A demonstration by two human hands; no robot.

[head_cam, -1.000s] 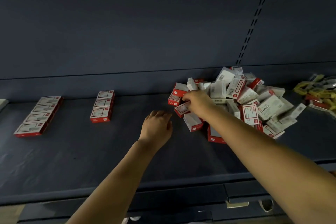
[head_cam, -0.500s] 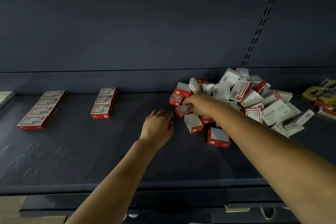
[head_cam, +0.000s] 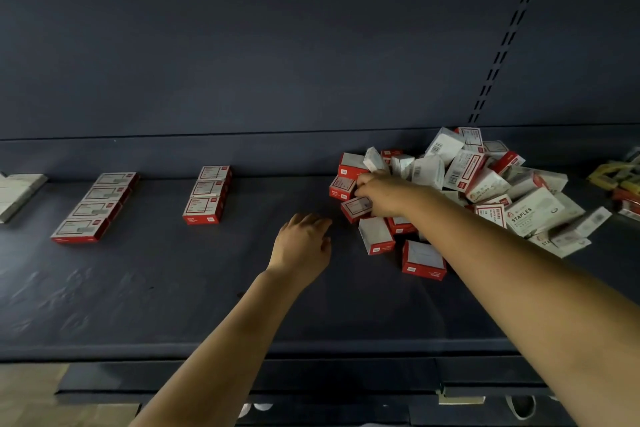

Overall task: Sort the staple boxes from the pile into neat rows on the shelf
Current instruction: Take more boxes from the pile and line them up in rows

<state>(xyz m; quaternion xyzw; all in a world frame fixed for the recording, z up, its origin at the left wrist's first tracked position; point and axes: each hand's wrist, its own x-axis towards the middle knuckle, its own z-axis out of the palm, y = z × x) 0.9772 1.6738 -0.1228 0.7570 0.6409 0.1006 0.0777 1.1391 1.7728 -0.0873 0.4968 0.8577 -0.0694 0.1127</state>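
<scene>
Currently reaching with right hand [head_cam: 379,196] into left edge of pile [head_cam: 460,184], fingers curling round a small red-and-white staple box [head_cam: 356,208] at pile's near-left corner; box lying flat on shelf [head_cam: 173,288], label up. Left hand [head_cam: 301,246] hovering palm down just beside pile, to its left, fingers loosely bent, gripping nothing; contact with shelf surface unclear.

Pile sitting right of centre on shelf, leaning toward back wall [head_cam: 277,45]: jumbled boxes, some tilted, some on edge, some face down. Larger white box reading STAPLES [head_cam: 535,213] lying on right side of pile. Two loose boxes [head_cam: 375,236] [head_cam: 423,260] resting nearest shelf front, white faces up, red ends toward camera, touching or nearly touching pile.

Already sorted: short row of three boxes [head_cam: 207,194] lying flat, running front to back, left of centre, well apart from pile. Longer row of four boxes [head_cam: 98,206] further left, same orientation, angling slightly. Both rows neat, boxes end to end.

Also showing: pale flat item [head_cam: 17,194] at far left edge of shelf, partly cut off; yellow and red packs [head_cam: 620,180] at far right, blurred, unreadable. Slotted upright [head_cam: 502,45] running up back wall above pile.
</scene>
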